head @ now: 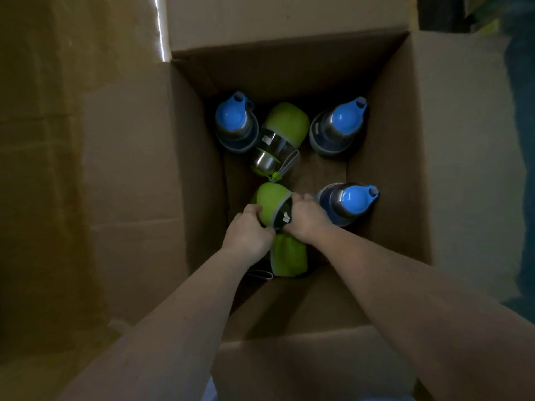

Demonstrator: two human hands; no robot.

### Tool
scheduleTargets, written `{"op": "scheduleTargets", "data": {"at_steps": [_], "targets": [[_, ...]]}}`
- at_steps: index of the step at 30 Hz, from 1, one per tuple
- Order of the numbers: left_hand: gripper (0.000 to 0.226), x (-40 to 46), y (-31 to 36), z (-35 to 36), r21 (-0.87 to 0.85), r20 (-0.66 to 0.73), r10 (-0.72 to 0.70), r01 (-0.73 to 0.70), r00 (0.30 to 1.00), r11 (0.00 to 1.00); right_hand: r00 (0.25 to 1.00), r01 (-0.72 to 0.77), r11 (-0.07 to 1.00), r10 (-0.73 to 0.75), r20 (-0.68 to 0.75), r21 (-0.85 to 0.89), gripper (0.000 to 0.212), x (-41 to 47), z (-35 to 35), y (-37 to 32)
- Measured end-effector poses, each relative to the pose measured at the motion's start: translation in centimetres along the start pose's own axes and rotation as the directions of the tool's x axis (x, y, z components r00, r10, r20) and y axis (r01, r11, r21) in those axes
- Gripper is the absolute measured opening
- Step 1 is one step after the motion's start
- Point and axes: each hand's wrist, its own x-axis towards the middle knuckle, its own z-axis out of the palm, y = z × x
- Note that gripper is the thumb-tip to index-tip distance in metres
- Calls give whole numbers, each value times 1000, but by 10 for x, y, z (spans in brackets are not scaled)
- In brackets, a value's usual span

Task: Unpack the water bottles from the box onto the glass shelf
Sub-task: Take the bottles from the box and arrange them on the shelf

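I look down into an open cardboard box (199,169). Three blue-lidded steel bottles stand upright: one at the far left (235,123), one at the far right (339,126), one at the near right (348,204). A green-sleeved bottle (279,137) lies tilted between the two far ones. A second green bottle (272,202) is near the front, and both hands are on it: my left hand (248,233) grips its left side and my right hand (307,219) its right side. Another green sleeve (289,260) shows just below my hands. The glass shelf is out of view.
The box flaps (289,21) stand open on all sides, a wide one spreading to the left (124,198). A bare patch of box floor (318,172) lies between the bottles. A dim floor or wall shows at the right edge.
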Motion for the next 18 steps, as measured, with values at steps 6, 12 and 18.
{"op": "scheduleTargets", "data": {"at_steps": [6,12,18], "targets": [[56,27,-4,3,11,-14,3,-3,1000,1000,996,-10,999,13,87,-36,101,27,8,6],[58,35,-10,5,75,-14,18,-17,1000,997,996,-8,999,12,94,-45,104,34,6,9],[57,25,-1,0,122,-22,37,-34,999,992,998,3,1000,-3,62,-8,90,16,-1,10]]}}
